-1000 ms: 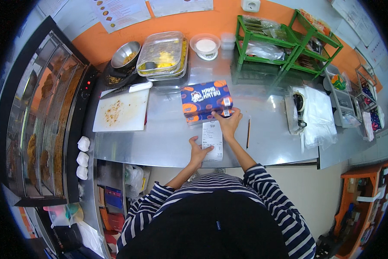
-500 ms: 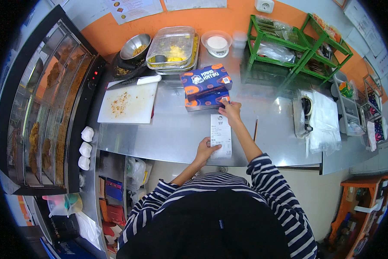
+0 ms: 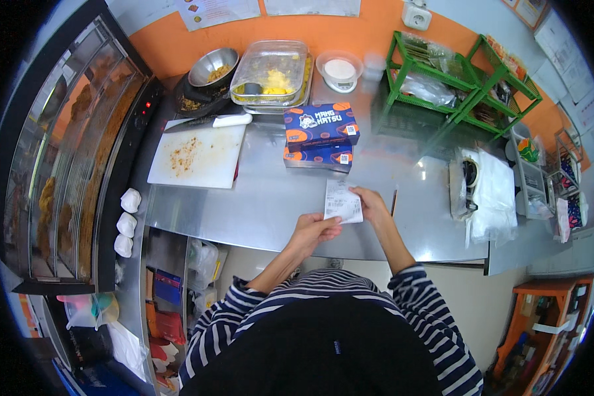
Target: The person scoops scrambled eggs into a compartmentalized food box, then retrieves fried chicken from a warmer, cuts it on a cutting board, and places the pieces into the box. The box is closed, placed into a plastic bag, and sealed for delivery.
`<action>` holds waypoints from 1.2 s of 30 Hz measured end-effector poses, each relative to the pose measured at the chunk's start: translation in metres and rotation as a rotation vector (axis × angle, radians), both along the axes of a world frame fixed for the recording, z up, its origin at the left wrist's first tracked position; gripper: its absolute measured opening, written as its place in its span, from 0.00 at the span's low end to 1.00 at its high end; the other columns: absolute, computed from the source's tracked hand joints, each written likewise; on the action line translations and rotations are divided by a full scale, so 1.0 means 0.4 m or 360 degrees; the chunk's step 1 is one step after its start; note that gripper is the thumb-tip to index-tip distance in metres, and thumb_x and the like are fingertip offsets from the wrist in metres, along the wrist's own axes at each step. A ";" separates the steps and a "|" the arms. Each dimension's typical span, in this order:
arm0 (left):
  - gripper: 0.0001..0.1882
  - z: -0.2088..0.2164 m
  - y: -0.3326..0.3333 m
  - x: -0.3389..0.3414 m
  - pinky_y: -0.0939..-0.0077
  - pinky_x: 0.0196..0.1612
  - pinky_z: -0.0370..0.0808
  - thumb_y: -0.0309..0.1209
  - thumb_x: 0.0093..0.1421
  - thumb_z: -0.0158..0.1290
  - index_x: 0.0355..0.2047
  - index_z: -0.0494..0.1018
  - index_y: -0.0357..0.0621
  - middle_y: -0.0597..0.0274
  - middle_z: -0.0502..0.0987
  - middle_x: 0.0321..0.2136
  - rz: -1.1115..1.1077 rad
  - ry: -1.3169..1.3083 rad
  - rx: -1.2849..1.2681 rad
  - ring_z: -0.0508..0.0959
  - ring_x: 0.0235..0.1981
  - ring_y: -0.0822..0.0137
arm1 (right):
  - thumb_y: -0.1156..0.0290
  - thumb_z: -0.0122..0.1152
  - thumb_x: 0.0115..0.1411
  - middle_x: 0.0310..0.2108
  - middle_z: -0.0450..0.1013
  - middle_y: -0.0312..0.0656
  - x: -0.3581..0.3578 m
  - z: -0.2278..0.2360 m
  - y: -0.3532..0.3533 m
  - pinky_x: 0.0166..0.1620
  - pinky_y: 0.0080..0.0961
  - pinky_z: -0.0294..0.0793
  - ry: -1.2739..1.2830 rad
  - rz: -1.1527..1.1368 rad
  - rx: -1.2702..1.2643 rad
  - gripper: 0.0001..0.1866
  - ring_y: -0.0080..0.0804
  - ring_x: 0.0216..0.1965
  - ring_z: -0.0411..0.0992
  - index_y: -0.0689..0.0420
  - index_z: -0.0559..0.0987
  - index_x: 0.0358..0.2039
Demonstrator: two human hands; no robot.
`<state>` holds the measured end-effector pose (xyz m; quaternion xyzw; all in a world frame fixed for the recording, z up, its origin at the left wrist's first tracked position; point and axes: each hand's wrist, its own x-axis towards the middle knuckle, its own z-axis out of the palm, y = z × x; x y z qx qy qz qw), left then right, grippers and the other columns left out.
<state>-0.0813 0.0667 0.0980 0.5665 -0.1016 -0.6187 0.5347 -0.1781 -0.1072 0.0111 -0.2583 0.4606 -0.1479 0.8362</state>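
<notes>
A white printed receipt [image 3: 342, 201] is held between both hands above the front part of the steel counter. My left hand [image 3: 315, 231] pinches its lower left edge, thumb on top. At its right edge, my right hand [image 3: 371, 202] grips the paper with thumb and fingers. The receipt looks tilted or partly folded; which of these I cannot tell. Just beyond it sit two stacked dark blue and orange food boxes, the upper box [image 3: 320, 125] resting slightly askew on the lower box [image 3: 318, 158]. A thin brown stick or pencil [image 3: 394, 200] lies right of my right hand.
At left are a white cutting board [image 3: 198, 162] with crumbs and a knife [image 3: 208, 123], beside a heated display case [image 3: 128, 125]. Behind stand a metal bowl [image 3: 212, 65], lidded glass dish [image 3: 270, 69] and scale [image 3: 340, 71]. Green racks [image 3: 435, 99] and plastic bags [image 3: 491, 198] occupy the right.
My right hand has left the lower box and come back to grip the receipt's right edge. The receipt has lifted and appears shorter. My left hand keeps hold of it.
</notes>
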 end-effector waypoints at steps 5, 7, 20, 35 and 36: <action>0.13 0.042 0.050 0.002 0.86 0.26 0.70 0.30 0.49 0.57 0.33 0.72 0.34 0.61 0.75 0.23 0.0064 0.0114 0.0139 0.73 0.21 0.76 | 0.73 0.52 0.51 0.31 0.73 0.46 -0.027 0.059 0.074 0.37 0.32 0.73 -0.0163 -0.0180 -0.0093 0.13 0.35 0.32 0.73 0.67 0.70 0.36; 0.12 0.065 0.063 0.006 0.85 0.24 0.70 0.29 0.49 0.57 0.31 0.72 0.34 0.60 0.75 0.21 -0.0010 0.0166 0.0056 0.73 0.20 0.76 | 0.74 0.51 0.51 0.30 0.73 0.46 -0.025 0.101 0.079 0.37 0.31 0.73 -0.0161 -0.0245 -0.0169 0.13 0.34 0.31 0.72 0.67 0.70 0.36; 0.10 -0.026 0.026 0.095 0.89 0.16 0.62 0.33 0.51 0.56 0.26 0.72 0.38 0.67 0.71 0.14 0.0252 -0.0448 -0.0256 0.67 0.13 0.80 | 0.68 0.56 0.52 0.26 0.73 0.42 0.292 0.193 -0.187 0.31 0.23 0.70 -0.0249 0.0393 -0.1084 0.13 0.27 0.27 0.72 0.68 0.76 0.31; 0.16 -0.150 -0.149 0.173 0.87 0.12 0.57 0.40 0.50 0.57 0.20 0.72 0.38 0.70 0.66 0.09 0.0619 -0.0760 -0.0228 0.63 0.09 0.82 | 0.50 0.59 0.40 0.30 0.74 0.50 0.578 0.186 -0.406 0.32 0.30 0.72 0.1487 0.1780 -0.2297 0.24 0.38 0.32 0.74 0.58 0.79 0.31; 0.16 -0.155 -0.148 0.177 0.86 0.12 0.57 0.41 0.50 0.57 0.20 0.72 0.38 0.70 0.66 0.09 0.0579 -0.0767 -0.0197 0.63 0.09 0.82 | 0.50 0.58 0.42 0.30 0.74 0.50 0.566 0.187 -0.405 0.33 0.30 0.72 0.1499 0.1531 -0.2367 0.24 0.38 0.32 0.74 0.58 0.79 0.31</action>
